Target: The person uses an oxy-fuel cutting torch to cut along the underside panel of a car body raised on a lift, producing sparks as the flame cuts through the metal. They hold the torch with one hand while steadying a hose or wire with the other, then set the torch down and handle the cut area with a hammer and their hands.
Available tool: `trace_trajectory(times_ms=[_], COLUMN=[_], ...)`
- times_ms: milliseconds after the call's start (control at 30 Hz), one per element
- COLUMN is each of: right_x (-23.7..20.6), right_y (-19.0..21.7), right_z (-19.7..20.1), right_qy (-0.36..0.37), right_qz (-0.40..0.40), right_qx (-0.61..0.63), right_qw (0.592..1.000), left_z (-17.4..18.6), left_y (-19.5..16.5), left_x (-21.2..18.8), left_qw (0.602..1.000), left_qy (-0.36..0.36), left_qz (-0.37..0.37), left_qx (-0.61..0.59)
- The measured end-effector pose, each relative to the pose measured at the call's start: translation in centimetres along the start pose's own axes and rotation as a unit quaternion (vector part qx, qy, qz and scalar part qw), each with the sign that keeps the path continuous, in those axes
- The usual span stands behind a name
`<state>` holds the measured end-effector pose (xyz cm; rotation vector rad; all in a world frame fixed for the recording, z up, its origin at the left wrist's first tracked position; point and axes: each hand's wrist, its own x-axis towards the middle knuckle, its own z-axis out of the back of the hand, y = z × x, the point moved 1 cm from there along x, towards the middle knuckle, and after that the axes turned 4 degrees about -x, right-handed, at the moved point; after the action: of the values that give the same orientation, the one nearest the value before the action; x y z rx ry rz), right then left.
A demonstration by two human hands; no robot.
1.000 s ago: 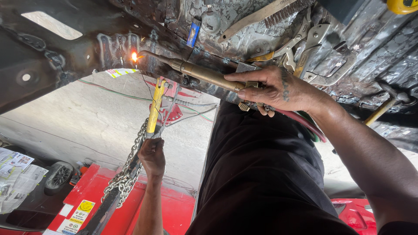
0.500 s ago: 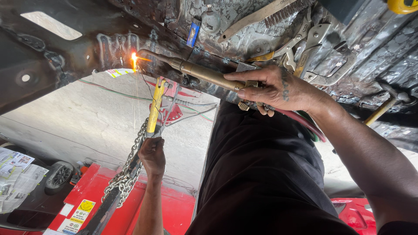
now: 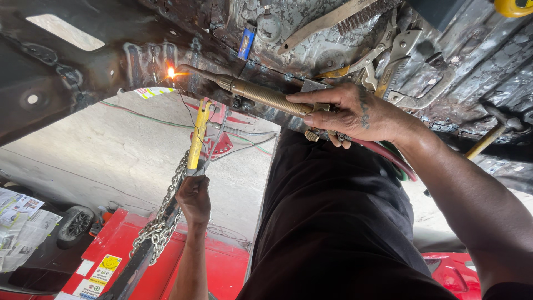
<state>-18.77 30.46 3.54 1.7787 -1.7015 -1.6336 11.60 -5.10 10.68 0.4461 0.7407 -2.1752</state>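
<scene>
My right hand (image 3: 355,114) grips a brass gas torch (image 3: 261,94) by its valve body. The torch's bent tip points left, and a small orange flame (image 3: 171,72) burns against the dark scorched sheet-metal panel (image 3: 100,61). My left hand (image 3: 194,200) is lower down, closed in a fist around a thin wire rod (image 3: 186,108) that runs up to the flame. Right beside that fist are a yellow-handled tool (image 3: 197,136) and a steel chain (image 3: 164,222) hanging from it.
Locking pliers (image 3: 400,61), a wire brush (image 3: 333,19), a blue lighter-like object (image 3: 246,41) and a hammer (image 3: 494,130) lie on the rough metal. Red and green hoses (image 3: 388,158) trail from the torch. A red car body (image 3: 222,266), newspaper (image 3: 19,222) and a tyre (image 3: 75,222) are below.
The flame flared a little larger half a second ago and is small again now. Both hands have stayed almost where they were.
</scene>
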Motion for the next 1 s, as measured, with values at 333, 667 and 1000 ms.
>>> trace_trajectory(times_ms=[333,667,1000], right_x=[0.04,0.06,-0.04], right_y=[0.13,0.09,0.10], right_z=[-0.07,-0.01,-0.01], right_qy=[0.002,0.005,-0.004], right_qz=[0.005,0.000,-0.005], right_qx=[0.005,0.002,-0.003], right_qw=[1.000,1.000,1.000], left_z=[-0.03,0.00,-0.18], left_y=[0.03,0.21,-0.05], left_x=[0.26,0.12,0.31], left_qw=[1.000,1.000,1.000], left_qy=[0.002,-0.001,-0.002], left_qz=[-0.008,0.007,0.012], left_qx=[0.010,-0.006,0.001])
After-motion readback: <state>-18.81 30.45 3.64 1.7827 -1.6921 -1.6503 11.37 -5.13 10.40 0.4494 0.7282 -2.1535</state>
